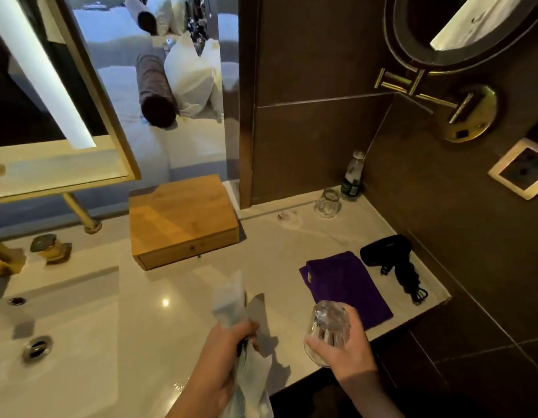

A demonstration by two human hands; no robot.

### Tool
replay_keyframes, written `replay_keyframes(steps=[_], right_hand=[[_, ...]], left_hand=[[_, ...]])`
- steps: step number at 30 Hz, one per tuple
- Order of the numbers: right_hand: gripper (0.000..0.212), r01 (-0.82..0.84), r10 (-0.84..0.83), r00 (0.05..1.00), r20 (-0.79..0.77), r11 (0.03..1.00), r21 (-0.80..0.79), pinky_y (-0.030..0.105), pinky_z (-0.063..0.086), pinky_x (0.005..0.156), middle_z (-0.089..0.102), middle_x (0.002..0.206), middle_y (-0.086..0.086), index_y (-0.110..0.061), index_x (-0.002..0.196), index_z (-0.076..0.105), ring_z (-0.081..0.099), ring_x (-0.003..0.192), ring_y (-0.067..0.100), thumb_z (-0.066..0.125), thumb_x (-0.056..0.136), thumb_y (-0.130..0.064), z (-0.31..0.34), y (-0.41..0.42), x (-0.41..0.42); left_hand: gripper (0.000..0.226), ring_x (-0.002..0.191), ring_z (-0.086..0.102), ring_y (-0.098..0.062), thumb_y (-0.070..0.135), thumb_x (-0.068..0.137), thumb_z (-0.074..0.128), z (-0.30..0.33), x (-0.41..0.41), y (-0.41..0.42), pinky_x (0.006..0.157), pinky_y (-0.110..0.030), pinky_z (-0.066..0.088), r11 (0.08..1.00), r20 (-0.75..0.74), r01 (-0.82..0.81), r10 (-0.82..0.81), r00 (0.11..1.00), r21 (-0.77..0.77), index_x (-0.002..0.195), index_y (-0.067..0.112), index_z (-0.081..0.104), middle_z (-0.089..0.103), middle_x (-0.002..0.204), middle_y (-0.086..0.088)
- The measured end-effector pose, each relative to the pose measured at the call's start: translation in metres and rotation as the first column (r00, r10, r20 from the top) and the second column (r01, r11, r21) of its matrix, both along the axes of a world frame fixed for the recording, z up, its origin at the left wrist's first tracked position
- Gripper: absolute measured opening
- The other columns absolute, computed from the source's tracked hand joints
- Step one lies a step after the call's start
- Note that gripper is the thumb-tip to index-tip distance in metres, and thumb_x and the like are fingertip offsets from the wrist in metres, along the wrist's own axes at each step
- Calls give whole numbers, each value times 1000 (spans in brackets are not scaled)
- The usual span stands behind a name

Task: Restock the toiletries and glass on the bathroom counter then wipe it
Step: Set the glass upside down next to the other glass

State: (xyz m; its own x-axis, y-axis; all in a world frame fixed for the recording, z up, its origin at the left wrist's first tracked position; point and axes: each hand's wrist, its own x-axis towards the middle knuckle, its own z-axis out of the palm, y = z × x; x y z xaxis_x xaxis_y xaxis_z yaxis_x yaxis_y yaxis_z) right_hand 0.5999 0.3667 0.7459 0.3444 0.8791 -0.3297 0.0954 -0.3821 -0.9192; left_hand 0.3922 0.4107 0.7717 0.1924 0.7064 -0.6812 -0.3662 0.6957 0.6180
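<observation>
My right hand (349, 349) grips a clear drinking glass (329, 327) above the front edge of the pale marble counter (177, 300). My left hand (222, 360) is closed around a bunch of pale, white packets or cloth (231, 300) that sticks up and hangs down from the fist. Another clear glass (328, 203) stands upside down at the back right corner, beside a small water bottle (353, 176). A round coaster or wet ring (288, 218) lies just left of that glass.
A wooden drawer box (183, 218) sits at the back middle. A folded purple cloth (346, 285) and a black hair dryer (391, 260) lie on the right. The sink (50, 342) with gold taps (50, 247) fills the left. Dark walls close the right side.
</observation>
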Motion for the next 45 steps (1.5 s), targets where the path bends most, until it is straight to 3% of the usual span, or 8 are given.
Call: replay_keyframes(steps=[7, 11, 15, 19, 28, 34, 39, 45], right_hand=[[64, -19, 17, 997, 70, 999, 32, 12, 52, 71, 70, 106, 1, -27, 114, 59, 69, 88, 6, 85, 69, 10, -17, 79, 30], [69, -55, 48, 986, 159, 998, 36, 36, 56, 91, 58, 124, 6, -34, 117, 57, 62, 110, 21, 92, 66, -4, -39, 144, 51], [75, -86, 85, 988, 127, 996, -1, 44, 54, 97, 56, 132, 8, -31, 124, 54, 57, 121, 28, 93, 64, -10, -50, 214, 71], [80, -116, 114, 981, 154, 993, 2, 50, 52, 104, 60, 130, 0, -35, 125, 54, 57, 123, 24, 94, 55, -33, -67, 273, 81], [75, -166, 158, 966, 206, 986, 21, 38, 55, 98, 61, 130, -2, -30, 131, 51, 59, 120, 22, 92, 69, -23, -93, 338, 80], [69, -208, 189, 956, 223, 976, 66, 13, 49, 82, 58, 123, -2, -22, 129, 50, 57, 112, 17, 89, 72, -14, -102, 352, 76], [73, -219, 199, 947, 252, 974, 53, 39, 56, 93, 60, 127, -2, -42, 124, 47, 60, 116, 24, 90, 65, -41, -107, 354, 75], [81, -231, 208, 942, 262, 971, 60, 45, 58, 94, 62, 125, 1, -39, 125, 49, 63, 114, 25, 85, 54, -56, -114, 354, 75]], left_hand=[[11, 42, 64, -21, -3, 89, 57, 2, 37, 63, 43, -24, 51, 1000, -46, 14, -12, 999, 28, 81, -1, 64, 66, 53, -12], [23, 81, 77, -40, -4, 88, 54, 7, 58, 97, 72, -44, 63, 998, -65, -17, 21, 998, 68, 106, -3, 68, 78, 84, -24], [13, 59, 75, -21, -2, 93, 55, 8, 68, 120, 52, -30, 58, 994, -117, -88, 95, 989, 64, 100, 1, 65, 76, 66, -12], [29, 96, 74, -44, 1, 92, 57, -2, 68, 142, 88, -52, 59, 983, -131, -177, 182, 975, 48, 120, -2, 65, 76, 103, -27], [22, 71, 77, -29, -2, 92, 55, -29, 68, 146, 57, -33, 60, 972, -132, -236, 234, 963, 2, 110, -4, 68, 77, 84, -20], [32, 97, 73, -45, -2, 90, 55, -34, 67, 138, 85, -51, 60, 959, -142, -281, 273, 951, -40, 119, -2, 67, 75, 106, -30], [21, 69, 75, -29, -5, 91, 55, -31, 62, 132, 58, -32, 58, 961, -188, -274, 263, 946, -36, 105, -4, 71, 77, 83, -21], [23, 77, 75, -37, -5, 89, 57, -33, 58, 128, 65, -37, 60, 949, -207, -313, 297, 932, -47, 108, -6, 71, 77, 91, -27]])
